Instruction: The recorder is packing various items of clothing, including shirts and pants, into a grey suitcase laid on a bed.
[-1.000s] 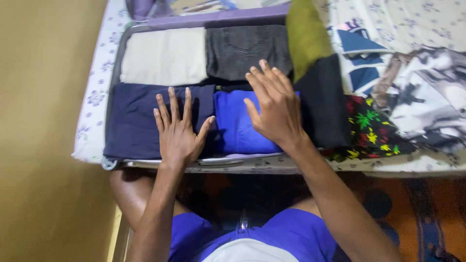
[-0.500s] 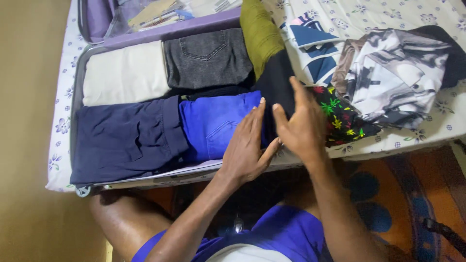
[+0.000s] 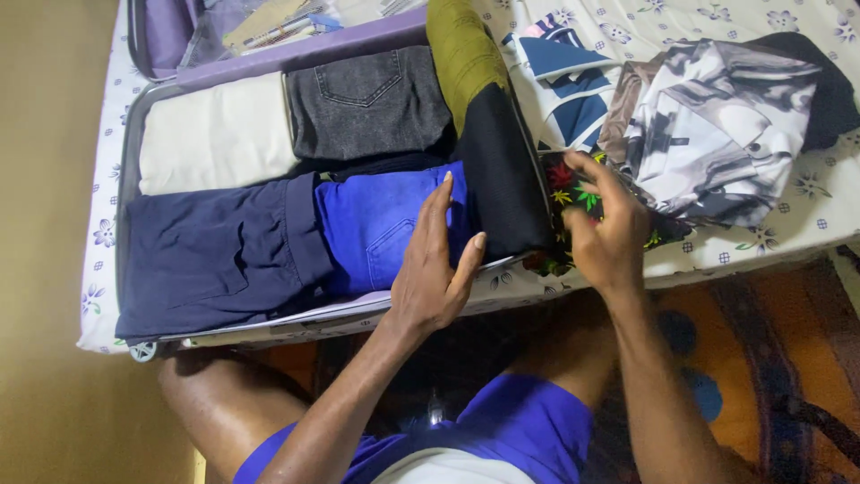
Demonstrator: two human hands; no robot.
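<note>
On the bed with the pale flower-print sheet sits an open grey-rimmed suitcase, packed with a folded navy garment, a cream one, dark grey jeans and bright blue jeans. A black folded cloth and an olive one lean along its right edge. Just beside that lies a black fabric piece with red, yellow and green leaf print. The right hand has its grip curled closed on that leafy fabric. The left hand lies flat, fingers apart, on the blue jeans, touching the black cloth.
</note>
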